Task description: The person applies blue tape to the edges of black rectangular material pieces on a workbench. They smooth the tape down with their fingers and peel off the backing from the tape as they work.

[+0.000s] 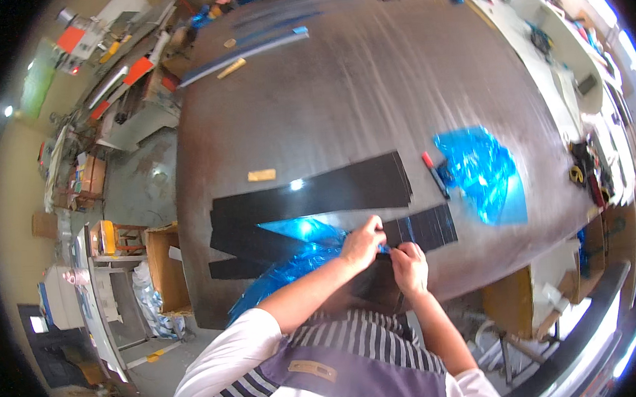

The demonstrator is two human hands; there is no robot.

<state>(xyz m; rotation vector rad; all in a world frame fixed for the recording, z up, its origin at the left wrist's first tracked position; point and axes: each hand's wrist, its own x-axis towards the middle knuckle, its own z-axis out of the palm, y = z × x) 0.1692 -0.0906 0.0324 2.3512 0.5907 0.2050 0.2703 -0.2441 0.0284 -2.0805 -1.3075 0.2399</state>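
Close together over the near edge of the table, my left hand (363, 243) and my right hand (409, 268) both have their fingers closed. A bit of thin shiny blue film (301, 262) shows between them. The film runs from my left hand down under my left forearm in a crumpled trail. Beneath my hands lies a flat black strip (432, 228), its right end bare and crossed by thin pale lines. Farther off rests a stack of long black strips (317, 190), slightly fanned. My fingers hide exactly where the film meets the strip.
To the right sit a crumpled heap of blue film (481, 174) and a red-and-black marker (435, 174). A small tan block (261, 175) lies beyond the strips on the dark table (341, 96). Long narrow bars (246, 57) lie at the far left, a cardboard box (165, 271) beside the table.
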